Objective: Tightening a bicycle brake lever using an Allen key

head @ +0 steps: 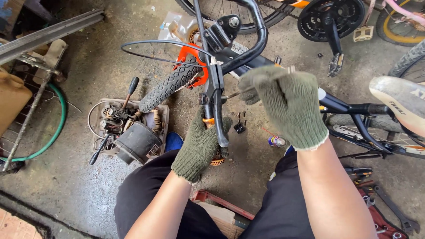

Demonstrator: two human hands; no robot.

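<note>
Brake lever (217,104) stands near the middle of the view, black and long, fixed to a black handlebar (254,42) that curves up toward the top edge. We grip the lever's lower end with our left hand (200,146), which wears a green knit glove and is closed around it and the orange grip (216,160) under it. Our right hand (287,104), gloved the same, is clenched around a thin screwdriver (234,93) whose tip points left and meets the lever clamp. The two hands are apart, the right one higher and further right.

A thin black cable (155,43) loops out from the lever toward the left. Below the handlebar lies the front tyre (170,86) with an orange fork (192,57) on the concrete floor (88,186). Left of the tyre, a shallow tray (164,116) holds a dark motor part (137,142) and tools. Small black screws (240,120) lie on the floor just right of the lever, and a spray can (277,141) lies near them. At the right edge we see a white saddle (400,99), and wrenches (389,208) sit in the lower right corner. A green hose (57,124) curves along the left edge.
</note>
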